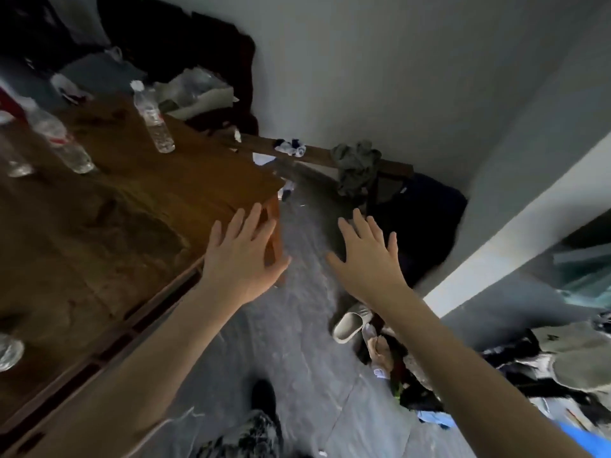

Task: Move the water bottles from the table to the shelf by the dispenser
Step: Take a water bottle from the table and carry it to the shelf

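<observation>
bottles: two (152,116) (61,142) on the table (139,206), well beyond both hands
left hand (243,256): fingers spread, empty, over table corner
right hand (365,256): fingers spread, empty, above floor (297,325)

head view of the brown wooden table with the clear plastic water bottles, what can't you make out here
- Shelf and dispenser: not in the head view at all.
- Clear plastic bottle at the left edge: cut off by the frame, only a part shows.
- Clear bottle with the red label: motion blur, label unreadable.
- Bottle count on the brown wooden table: its left side runs out of frame.
- Dark pile behind the white-capped bottle: too dim to identify.
</observation>
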A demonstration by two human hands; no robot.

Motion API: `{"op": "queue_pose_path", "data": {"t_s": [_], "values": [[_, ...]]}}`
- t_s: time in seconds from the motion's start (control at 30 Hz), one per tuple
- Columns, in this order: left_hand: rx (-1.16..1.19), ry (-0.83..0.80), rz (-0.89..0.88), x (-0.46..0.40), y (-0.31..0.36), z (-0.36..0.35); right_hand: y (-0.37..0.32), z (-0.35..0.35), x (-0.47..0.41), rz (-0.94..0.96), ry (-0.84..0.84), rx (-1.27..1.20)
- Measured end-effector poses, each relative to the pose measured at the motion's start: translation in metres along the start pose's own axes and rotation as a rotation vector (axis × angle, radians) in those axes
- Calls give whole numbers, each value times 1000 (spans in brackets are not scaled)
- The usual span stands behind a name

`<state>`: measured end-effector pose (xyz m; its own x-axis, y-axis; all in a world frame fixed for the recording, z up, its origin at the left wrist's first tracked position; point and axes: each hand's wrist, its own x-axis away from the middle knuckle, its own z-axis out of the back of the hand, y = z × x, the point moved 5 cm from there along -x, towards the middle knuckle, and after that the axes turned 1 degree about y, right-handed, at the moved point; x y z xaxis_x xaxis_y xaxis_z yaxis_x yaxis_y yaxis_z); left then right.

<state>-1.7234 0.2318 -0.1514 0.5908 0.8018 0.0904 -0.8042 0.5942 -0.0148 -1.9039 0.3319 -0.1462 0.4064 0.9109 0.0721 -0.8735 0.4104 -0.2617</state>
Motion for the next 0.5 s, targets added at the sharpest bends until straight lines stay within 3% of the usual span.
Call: {"op": "queue_pose_path", "data": {"t_s": [0.5], "values": [[57, -79, 305, -153, -154, 2, -100, -11, -232, 199, -75, -22]]}}
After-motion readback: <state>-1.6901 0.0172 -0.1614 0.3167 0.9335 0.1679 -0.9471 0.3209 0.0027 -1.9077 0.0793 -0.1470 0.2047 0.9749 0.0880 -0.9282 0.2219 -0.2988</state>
